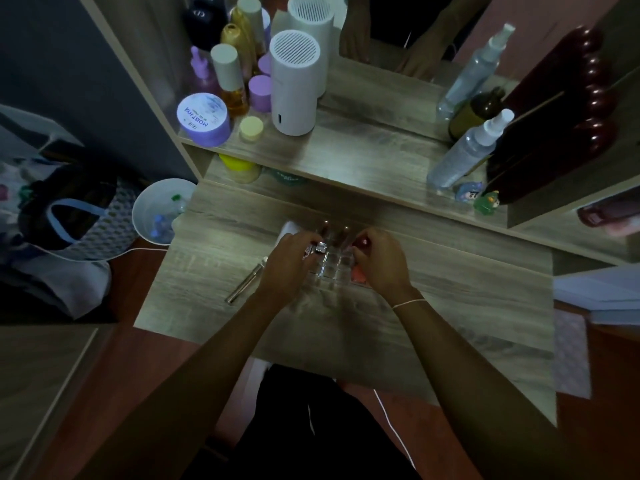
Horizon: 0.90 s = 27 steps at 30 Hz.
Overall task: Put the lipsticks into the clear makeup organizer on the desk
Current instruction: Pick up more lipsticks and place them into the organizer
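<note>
The clear makeup organizer (334,266) stands in the middle of the wooden desk (450,306), its grid of cells partly hidden by both hands. My left hand (289,258) is at its left side, fingers closed on a silver-capped lipstick (320,247) over a left cell. At the right side, my right hand (379,258) holds a dark red lipstick (363,242). Two brownish lipsticks (334,230) stand in the far cells. A long silver tube (244,284) lies on the desk left of the organizer. Something orange-pink (358,277) shows under my right hand.
A raised shelf (363,157) behind the desk carries a white cylindrical device (294,88), a purple jar (204,119), bottles, a spray bottle (464,157) and small figurines (485,202). A white bin (152,209) and a dark bag (69,209) sit on the floor at left.
</note>
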Each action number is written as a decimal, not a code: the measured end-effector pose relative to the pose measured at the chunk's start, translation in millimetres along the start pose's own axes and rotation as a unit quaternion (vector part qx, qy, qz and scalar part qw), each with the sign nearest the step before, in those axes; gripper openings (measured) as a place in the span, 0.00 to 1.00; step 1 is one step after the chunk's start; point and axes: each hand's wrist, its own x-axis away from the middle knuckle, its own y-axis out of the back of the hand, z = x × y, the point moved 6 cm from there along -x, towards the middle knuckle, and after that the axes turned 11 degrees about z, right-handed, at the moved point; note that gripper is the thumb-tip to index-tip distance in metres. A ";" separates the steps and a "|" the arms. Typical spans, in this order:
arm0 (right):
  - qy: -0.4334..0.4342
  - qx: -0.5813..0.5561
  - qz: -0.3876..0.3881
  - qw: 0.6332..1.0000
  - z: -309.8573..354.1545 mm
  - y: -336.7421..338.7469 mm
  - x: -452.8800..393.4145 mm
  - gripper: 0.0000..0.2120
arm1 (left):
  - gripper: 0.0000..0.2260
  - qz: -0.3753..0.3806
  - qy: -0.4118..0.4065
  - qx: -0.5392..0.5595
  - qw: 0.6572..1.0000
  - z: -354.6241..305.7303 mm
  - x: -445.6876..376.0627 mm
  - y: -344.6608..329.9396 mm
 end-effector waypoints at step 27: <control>-0.003 0.004 -0.021 1.000 2.3 -5.1 3.0 0.09 | 0.12 -0.013 -0.016 0.006 1.000 -4.1 2.3 3.2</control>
